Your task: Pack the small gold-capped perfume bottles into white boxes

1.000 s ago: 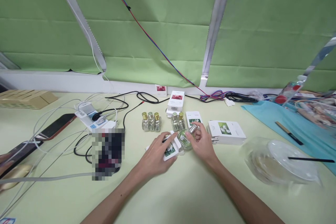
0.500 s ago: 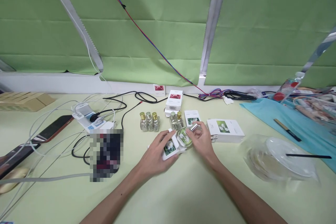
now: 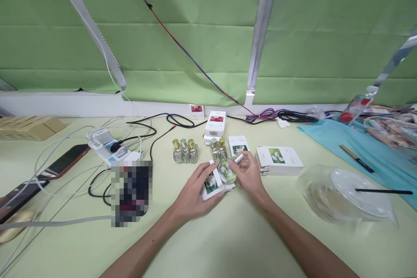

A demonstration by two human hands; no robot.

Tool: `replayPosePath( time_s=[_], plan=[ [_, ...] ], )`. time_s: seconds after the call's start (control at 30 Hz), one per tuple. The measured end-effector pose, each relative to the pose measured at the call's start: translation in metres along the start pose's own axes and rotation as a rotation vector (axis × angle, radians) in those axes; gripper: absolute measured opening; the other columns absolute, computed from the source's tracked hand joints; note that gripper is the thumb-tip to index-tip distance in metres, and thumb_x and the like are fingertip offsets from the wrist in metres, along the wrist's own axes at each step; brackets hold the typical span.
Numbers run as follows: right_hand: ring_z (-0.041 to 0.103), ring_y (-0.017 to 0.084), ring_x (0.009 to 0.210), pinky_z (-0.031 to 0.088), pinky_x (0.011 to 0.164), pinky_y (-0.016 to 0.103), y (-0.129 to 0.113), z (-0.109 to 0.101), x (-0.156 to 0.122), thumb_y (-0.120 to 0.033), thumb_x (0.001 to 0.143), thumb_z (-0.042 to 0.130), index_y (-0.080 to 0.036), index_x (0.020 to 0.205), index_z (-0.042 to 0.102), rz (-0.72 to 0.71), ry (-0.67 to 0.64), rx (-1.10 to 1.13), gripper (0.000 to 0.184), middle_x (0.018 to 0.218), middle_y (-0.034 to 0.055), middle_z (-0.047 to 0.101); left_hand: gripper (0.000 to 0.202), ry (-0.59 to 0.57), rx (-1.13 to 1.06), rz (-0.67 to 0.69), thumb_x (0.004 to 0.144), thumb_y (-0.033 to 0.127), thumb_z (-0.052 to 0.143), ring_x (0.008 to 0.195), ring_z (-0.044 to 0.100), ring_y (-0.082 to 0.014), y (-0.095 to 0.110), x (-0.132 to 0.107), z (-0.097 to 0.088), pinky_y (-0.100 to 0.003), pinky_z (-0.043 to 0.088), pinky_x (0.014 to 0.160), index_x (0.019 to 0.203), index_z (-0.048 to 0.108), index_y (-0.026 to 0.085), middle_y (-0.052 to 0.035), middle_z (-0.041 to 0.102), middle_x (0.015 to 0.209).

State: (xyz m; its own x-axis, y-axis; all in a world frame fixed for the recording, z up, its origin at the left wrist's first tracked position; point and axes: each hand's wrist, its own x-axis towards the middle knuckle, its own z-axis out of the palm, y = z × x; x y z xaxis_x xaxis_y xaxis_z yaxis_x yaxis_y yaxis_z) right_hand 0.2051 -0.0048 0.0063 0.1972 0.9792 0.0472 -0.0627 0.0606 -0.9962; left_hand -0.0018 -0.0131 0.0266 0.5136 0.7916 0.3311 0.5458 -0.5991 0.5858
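My left hand [image 3: 195,189] is closed around a small white box [image 3: 212,183] with a white-flower picture, tilted, its opened end facing right. In my right hand [image 3: 249,176] is a clear perfume bottle [image 3: 227,171] with a green floral front and a silver cap [image 3: 239,158]. Its body lies at the box's open end; whether any of it is inside I cannot tell. Just behind stand two small bottles [image 3: 218,149], one with a gold cap. Three more little bottles [image 3: 185,151] stand in a row to the left.
Right of my hands lie a white flower box [image 3: 279,160] and a bagged tub [image 3: 356,195]. Behind are another flower box [image 3: 238,145] and a red-pictured box [image 3: 215,125]. Cables, a power strip [image 3: 109,147] and phones [image 3: 65,161] fill the left. A blue cloth [image 3: 339,143] bears a knife [image 3: 356,158].
The bottle has shifted slightly left and down against the box, and a white flap shows more below it. Both hands keep their hold; the view has shifted a little.
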Motion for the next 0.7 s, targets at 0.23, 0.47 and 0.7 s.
replayPosePath(
  time_s=[0.23,0.47,0.7],
  plan=[
    [0.045,0.011,0.028,0.026,0.026,0.019,-0.0026,0.0039,-0.0007,-0.057,0.075,0.078,-0.026,0.104,0.044,0.060,-0.028,0.067,0.054,0.054,-0.0079,0.063,0.068,0.030,-0.028,0.012,0.086,0.035,0.070,0.131,0.054,-0.0273,0.0000,-0.0006,0.0027,-0.040,0.049,0.109,0.148,0.041,0.026,-0.0122,0.051,0.143],
    [0.047,0.011,0.027,0.028,0.024,0.018,-0.0025,0.0042,-0.0014,-0.059,0.074,0.078,-0.026,0.103,0.043,0.075,-0.055,0.080,0.056,0.055,-0.0086,0.063,0.068,0.073,-0.057,0.010,0.085,0.034,0.071,0.129,0.055,-0.0276,0.0004,0.0008,0.0049,-0.041,0.050,0.107,0.147,0.042,0.026,-0.0119,0.054,0.140],
    [0.048,0.011,0.027,0.030,0.023,0.018,-0.0010,0.0041,0.0012,-0.060,0.074,0.078,-0.026,0.102,0.043,0.091,-0.089,0.113,0.056,0.054,-0.0087,0.064,0.068,0.093,-0.083,-0.015,0.085,0.031,0.071,0.130,0.054,-0.0267,-0.0014,0.0000,0.0082,-0.040,0.050,0.107,0.146,0.042,0.027,-0.0108,0.053,0.140]
  ],
)
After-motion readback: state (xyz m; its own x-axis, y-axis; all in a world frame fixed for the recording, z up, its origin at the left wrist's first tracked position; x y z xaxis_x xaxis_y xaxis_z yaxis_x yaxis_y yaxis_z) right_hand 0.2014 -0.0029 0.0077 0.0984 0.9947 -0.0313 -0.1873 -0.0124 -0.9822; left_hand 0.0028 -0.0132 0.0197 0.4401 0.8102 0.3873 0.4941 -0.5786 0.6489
